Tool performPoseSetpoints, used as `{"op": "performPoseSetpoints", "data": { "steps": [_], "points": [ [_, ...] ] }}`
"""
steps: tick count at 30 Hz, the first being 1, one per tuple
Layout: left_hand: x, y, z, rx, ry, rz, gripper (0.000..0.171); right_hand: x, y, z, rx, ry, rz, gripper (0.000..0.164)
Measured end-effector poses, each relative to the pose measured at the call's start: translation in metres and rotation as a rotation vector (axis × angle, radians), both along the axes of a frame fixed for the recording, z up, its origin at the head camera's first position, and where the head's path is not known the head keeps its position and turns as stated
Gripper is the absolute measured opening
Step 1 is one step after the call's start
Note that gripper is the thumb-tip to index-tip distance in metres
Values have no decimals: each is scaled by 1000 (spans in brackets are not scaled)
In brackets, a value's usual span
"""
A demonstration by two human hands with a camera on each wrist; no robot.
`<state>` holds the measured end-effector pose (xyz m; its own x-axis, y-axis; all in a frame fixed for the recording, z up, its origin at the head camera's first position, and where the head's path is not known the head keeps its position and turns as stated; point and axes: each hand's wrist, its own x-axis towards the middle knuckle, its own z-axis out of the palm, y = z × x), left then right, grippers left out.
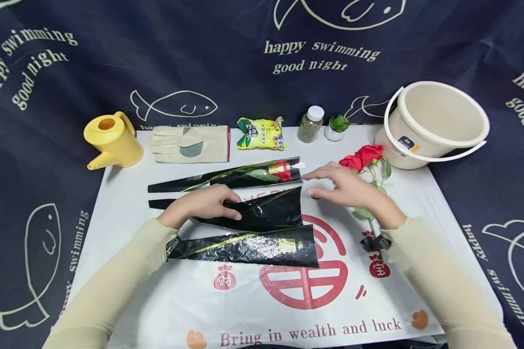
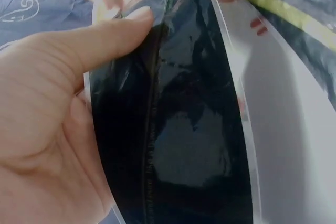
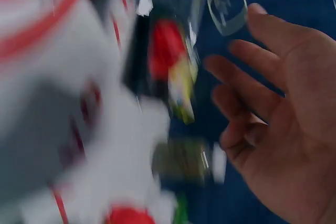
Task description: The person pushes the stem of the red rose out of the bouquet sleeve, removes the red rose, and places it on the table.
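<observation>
My left hand [image 1: 209, 202] grips the middle black flower sleeve [image 1: 270, 211], thumb on top and fingers underneath. In the left wrist view this sleeve [image 2: 194, 108] is flat, dark and glossy with clear edges. My right hand [image 1: 338, 184] hovers near the sleeve's wide end, apart from it, fingers loosely spread and holding nothing. Behind lies another black sleeve [image 1: 227, 177] with a red rose [image 1: 283, 170] inside. A third sleeve [image 1: 253, 248] lies in front. Beyond my right hand a loose red rose [image 1: 361, 157] lies with its stem under the right wrist.
At the back stand a yellow watering can [image 1: 113, 140], work gloves [image 1: 189, 144], a yellow-green packet [image 1: 261, 133], a white-capped jar [image 1: 310, 125] and a small potted plant [image 1: 338, 127]. A beige bucket [image 1: 432, 123] stands back right. A dark curtain [image 1: 244, 53] hangs behind the table.
</observation>
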<state>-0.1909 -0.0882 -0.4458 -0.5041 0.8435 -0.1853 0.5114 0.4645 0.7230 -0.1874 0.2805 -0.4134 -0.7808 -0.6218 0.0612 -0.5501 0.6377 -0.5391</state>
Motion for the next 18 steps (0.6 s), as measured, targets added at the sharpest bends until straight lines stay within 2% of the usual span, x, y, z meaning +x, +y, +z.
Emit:
{"op": "performPoseSetpoints", "data": {
  "steps": [3,6,9,14,16,18],
  "points": [
    [0,7,1,6,22,4,12,1,-32,-16,-53,41,116,36],
    [1,6,-1,7,47,28,11,-1,-52,-30,-71,91,153,19],
    [5,-6,-5,12,86,114,19,-4,-57,-40,-87,104,144,6],
    [12,-34,-12,26,117,275,19,-8,-51,-50,-72,83,87,4],
    [14,-42,-15,-1,132,325,15,-7,-50,-54,-54,101,63,4],
    [15,-48,-19,-50,179,371,13,-6,-53,-58,-21,153,39,4]
  ]
}}
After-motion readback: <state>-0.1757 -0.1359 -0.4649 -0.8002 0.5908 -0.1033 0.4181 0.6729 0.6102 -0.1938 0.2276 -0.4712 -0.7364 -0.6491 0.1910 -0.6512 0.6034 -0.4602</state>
